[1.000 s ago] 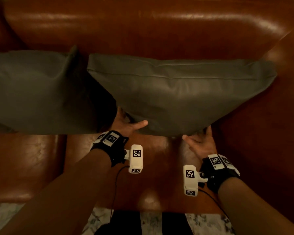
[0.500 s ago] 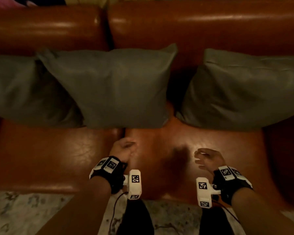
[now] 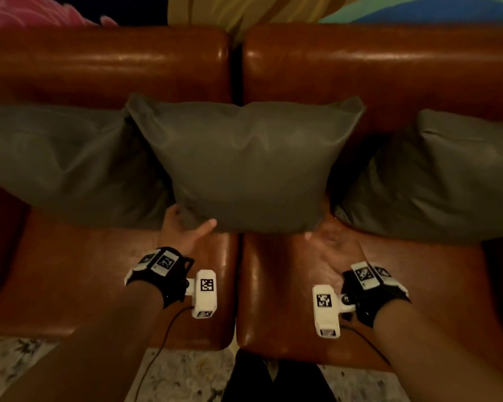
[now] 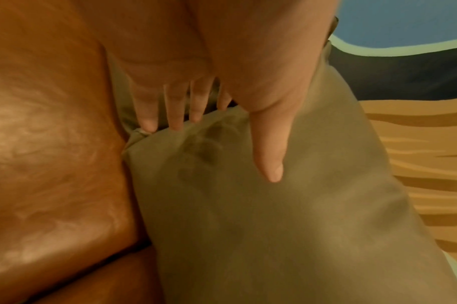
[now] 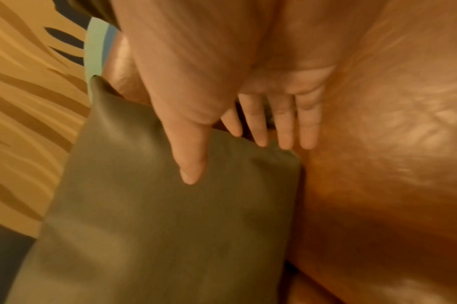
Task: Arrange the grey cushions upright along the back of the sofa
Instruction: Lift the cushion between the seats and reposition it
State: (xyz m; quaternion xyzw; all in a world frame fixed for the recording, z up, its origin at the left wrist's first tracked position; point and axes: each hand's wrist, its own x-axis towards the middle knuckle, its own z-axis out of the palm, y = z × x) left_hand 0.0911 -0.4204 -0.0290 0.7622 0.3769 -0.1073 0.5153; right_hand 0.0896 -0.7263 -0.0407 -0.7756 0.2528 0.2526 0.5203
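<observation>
- Brown leather sofa [image 3: 99, 274] fills the head view; two seat pads and two back pads meet at a central seam; a patterned rug [image 3: 183, 378] lies at the near edge.
- Left cushion [image 3: 55, 163] and right cushion [image 3: 436, 175], both grey, lean upright against the sofa back.
- Middle cushion [image 3: 244, 163], grey, stands upright over the central seam, overlapping the left cushion.
- Left hand [image 3: 183, 230]: fingers behind the lower left corner, thumb on the front; pinching it.
- Right hand [image 3: 334, 245]: fingers straight at the lower right corner, thumb extended on the front face.
</observation>
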